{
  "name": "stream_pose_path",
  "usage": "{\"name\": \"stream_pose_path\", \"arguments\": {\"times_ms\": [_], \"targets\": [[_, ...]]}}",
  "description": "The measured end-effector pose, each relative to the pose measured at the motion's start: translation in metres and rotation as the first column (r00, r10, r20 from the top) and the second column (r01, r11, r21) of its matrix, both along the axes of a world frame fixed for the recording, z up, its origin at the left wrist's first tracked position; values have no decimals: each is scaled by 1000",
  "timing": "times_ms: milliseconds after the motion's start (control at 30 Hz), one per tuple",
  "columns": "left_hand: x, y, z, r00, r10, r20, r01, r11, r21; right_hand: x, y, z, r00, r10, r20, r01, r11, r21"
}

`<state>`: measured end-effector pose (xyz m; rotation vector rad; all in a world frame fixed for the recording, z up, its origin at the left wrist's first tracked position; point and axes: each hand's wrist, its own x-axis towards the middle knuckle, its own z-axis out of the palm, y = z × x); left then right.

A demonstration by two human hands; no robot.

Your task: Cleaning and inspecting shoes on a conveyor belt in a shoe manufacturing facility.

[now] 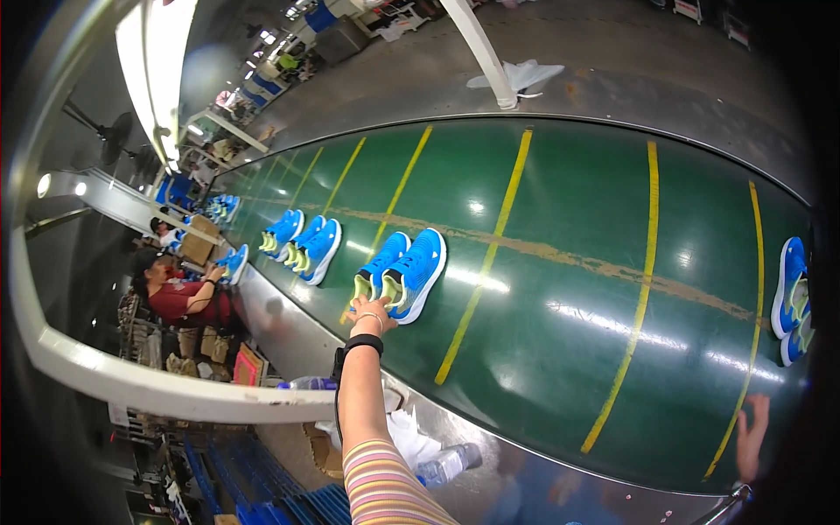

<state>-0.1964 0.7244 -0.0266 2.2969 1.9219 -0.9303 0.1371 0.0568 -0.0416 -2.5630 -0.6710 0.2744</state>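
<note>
Contact: left hand at heels of blue shoe pair; closure cannot be told. Right hand empty, fingers spread. Support both heels evenly.

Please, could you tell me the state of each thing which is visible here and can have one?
Touched blue shoe pair: side by side, upright
Left hand: at this pair's heels; firmness of grip unclear
Right hand: open, nothing visible in it
Far-right blue shoe pair: on the belt, no hand touching it
Green belt: moving or stopped, cannot tell
Clear bottle: lying on its side
Overhead lamp: lit
</note>
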Motion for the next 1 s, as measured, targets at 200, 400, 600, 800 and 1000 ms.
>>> {"name": "stream_pose_path", "arguments": {"times_ms": [200,400,600,800,1000], "targets": [[-7,32,-31,991,-118,-59,112,988,-104,-87,114,80,999,47,-25,-36,941,337],[19,-30,-12,859,-492,142,491,870,41,-133,201,182,940,331,82,-186,296,937],[42,-141,70,755,-569,326,630,767,-121,-208,134,283,927,372,48,-173,310,935],[14,-293,102,429,-824,370,890,456,-16,-234,7,308,693,680,-239,-41,368,929],[-59,-433,47,430,-760,488,889,451,-81,-267,-17,250,947,196,256,-305,284,909]]}}
